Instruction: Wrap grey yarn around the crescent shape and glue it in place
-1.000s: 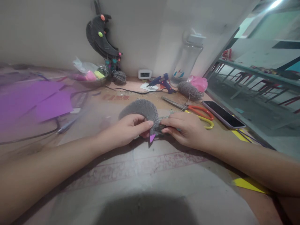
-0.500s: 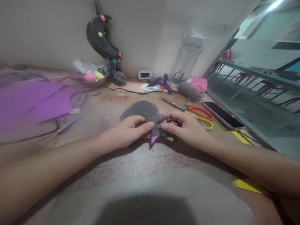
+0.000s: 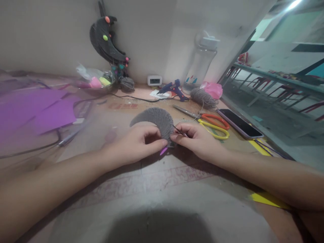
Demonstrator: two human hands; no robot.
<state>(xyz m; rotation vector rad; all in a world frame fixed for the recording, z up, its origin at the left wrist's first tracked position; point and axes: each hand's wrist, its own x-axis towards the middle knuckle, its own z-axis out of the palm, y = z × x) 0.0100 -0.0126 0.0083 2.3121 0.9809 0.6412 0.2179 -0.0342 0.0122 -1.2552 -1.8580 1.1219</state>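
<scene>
Mid-frame, our left hand (image 3: 139,141) pinches the gray crescent (image 3: 160,118) near its lower end, probably to steady it, while our right hand (image 3: 199,138) grips a thin dark tool (image 3: 179,130) at the crescent's right edge.

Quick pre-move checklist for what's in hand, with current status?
1. Left hand on the gray yarn-wrapped crescent: ok, thumb and fingers at its lower end.
2. Right hand holding the thin dark tool: ok, pinched at the crescent's right edge; its exact type, cannot tell.
3. Purple tip covered: not ok, it pokes out bare below the left thumb.
4. Glue gun clear of both hands: ok, lying well beyond them; whether hot, cannot tell.
5. Scissors clear of the right hand: cannot tell, the yellow handle overlaps it in view.
6. Strand from the gray yarn skein joined to the crescent: cannot tell.
</scene>
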